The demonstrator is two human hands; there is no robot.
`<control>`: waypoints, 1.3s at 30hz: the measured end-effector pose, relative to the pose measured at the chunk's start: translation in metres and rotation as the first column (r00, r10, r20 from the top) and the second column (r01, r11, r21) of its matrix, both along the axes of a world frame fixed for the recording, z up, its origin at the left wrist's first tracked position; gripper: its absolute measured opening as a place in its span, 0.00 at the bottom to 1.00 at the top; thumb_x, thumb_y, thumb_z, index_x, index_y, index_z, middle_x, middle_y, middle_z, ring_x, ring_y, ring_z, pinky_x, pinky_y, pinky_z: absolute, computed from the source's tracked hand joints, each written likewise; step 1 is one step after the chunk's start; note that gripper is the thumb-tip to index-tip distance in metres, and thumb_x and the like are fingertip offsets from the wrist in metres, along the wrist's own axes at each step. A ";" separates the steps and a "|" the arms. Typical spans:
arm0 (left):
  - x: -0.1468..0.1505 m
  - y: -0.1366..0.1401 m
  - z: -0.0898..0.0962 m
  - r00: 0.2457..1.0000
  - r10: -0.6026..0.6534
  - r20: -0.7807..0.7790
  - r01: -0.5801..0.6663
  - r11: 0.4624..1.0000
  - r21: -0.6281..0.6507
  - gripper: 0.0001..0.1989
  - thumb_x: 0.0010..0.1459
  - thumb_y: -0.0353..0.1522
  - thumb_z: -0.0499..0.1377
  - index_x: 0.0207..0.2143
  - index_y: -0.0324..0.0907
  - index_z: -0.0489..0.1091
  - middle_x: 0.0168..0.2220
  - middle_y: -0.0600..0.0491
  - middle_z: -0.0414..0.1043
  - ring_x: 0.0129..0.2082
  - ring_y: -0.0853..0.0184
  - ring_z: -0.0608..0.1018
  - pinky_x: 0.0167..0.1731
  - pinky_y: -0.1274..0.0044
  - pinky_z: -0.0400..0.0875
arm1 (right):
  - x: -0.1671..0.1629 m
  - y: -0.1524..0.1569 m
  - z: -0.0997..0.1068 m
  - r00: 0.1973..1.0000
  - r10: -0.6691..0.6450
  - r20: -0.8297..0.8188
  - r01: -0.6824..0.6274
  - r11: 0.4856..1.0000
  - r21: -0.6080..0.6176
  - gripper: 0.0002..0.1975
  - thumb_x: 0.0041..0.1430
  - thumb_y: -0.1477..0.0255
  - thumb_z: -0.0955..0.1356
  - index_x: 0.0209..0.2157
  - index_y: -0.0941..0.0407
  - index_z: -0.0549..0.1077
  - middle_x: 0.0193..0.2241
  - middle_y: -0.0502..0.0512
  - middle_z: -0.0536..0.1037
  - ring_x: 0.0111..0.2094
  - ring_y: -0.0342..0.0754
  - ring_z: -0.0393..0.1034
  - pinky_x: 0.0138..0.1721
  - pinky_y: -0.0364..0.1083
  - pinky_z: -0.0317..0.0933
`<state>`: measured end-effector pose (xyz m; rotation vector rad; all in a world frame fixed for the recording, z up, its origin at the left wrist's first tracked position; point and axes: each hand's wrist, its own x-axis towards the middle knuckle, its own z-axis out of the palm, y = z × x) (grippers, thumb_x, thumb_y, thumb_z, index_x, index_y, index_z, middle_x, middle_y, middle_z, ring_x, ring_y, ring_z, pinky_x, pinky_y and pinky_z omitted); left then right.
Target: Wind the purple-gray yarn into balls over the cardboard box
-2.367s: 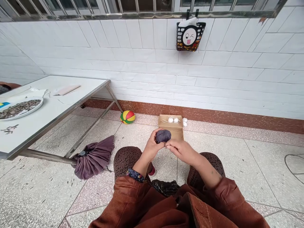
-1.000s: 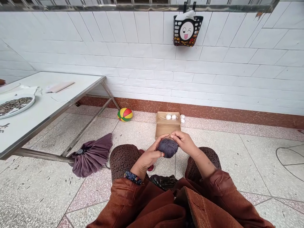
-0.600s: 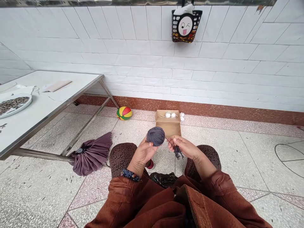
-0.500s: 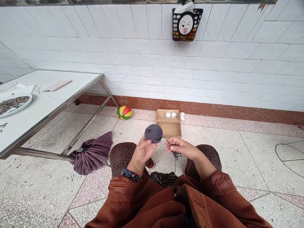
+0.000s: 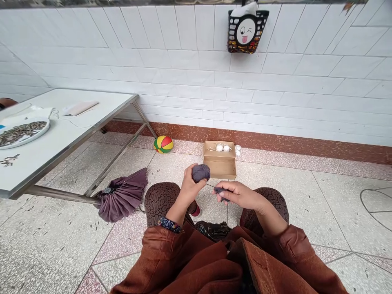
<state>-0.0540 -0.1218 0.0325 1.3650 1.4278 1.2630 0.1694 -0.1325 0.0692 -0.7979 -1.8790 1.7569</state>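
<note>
Grey yarn ball [image 5: 201, 173] is in the left hand [image 5: 190, 185], held up in the air between the knees [image 5: 162, 200] and nearer the left one. Measured on a clock face centred on the ball, with twelve away from the body, the cardboard box [image 5: 219, 165] lies at two o'clock, its raised half holding white balls [image 5: 223, 147]. The striped ball [image 5: 163, 144] sits on the floor [image 5: 183, 162] at ten, and the purple umbrella [image 5: 125, 196] between eight and nine.

The ball should be light, soft and easy to squeeze, with little risk of slipping or breaking; the likelier trouble is its wraps loosening. A gentle cupping hold around its widest part looks right.

The left hand curls around the ball from the nine o'clock side, fingers over the far side and thumb along the near edge. At four o'clock, the right hand [image 5: 237, 195] pinches a bunch of loose yarn [image 5: 218, 190] between thumb and fingers, and a thin strand [image 5: 210, 185] spans the gap between the hands, looking fairly straight.

Both elbows appear bent. The left forearm [image 5: 178, 212] points towards one o'clock, the right forearm [image 5: 272, 216] between ten and eleven, its wrist fairly straight and thumb side upward.
</note>
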 end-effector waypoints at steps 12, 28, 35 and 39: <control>0.028 -0.024 0.002 0.792 -0.471 0.388 0.552 0.824 -0.126 0.27 0.53 0.37 0.69 0.54 0.45 0.67 0.50 0.48 0.72 0.50 0.58 0.74 0.54 0.65 0.65 | 0.002 0.012 -0.014 0.909 -0.411 -0.075 0.408 0.912 -0.048 0.24 0.59 0.47 0.69 0.34 0.55 0.71 0.22 0.45 0.66 0.21 0.39 0.55 0.23 0.42 0.50; 0.011 -0.004 0.014 0.992 0.130 -0.003 -0.129 0.989 0.071 0.28 0.46 0.33 0.69 0.51 0.45 0.68 0.49 0.49 0.69 0.51 0.56 0.72 0.58 0.63 0.63 | 0.008 0.014 -0.030 0.902 -0.425 -0.079 0.420 0.905 -0.072 0.16 0.57 0.56 0.73 0.41 0.53 0.77 0.32 0.50 0.73 0.30 0.44 0.63 0.33 0.44 0.58; 0.023 -0.013 0.015 0.922 0.044 0.385 0.016 0.988 -0.151 0.27 0.51 0.40 0.67 0.52 0.46 0.65 0.45 0.51 0.72 0.38 0.64 0.74 0.31 0.76 0.70 | 0.001 0.013 -0.025 0.807 -0.584 -0.086 0.589 0.785 0.194 0.09 0.63 0.61 0.68 0.38 0.51 0.75 0.36 0.53 0.74 0.36 0.48 0.67 0.41 0.48 0.62; 0.024 -0.013 0.013 0.925 0.020 0.379 0.029 0.992 -0.122 0.25 0.53 0.40 0.67 0.51 0.46 0.66 0.45 0.52 0.72 0.40 0.64 0.74 0.35 0.76 0.71 | -0.012 0.007 -0.026 0.867 -0.492 -0.079 0.497 0.842 0.211 0.10 0.58 0.63 0.73 0.38 0.52 0.74 0.35 0.52 0.73 0.35 0.48 0.69 0.36 0.47 0.64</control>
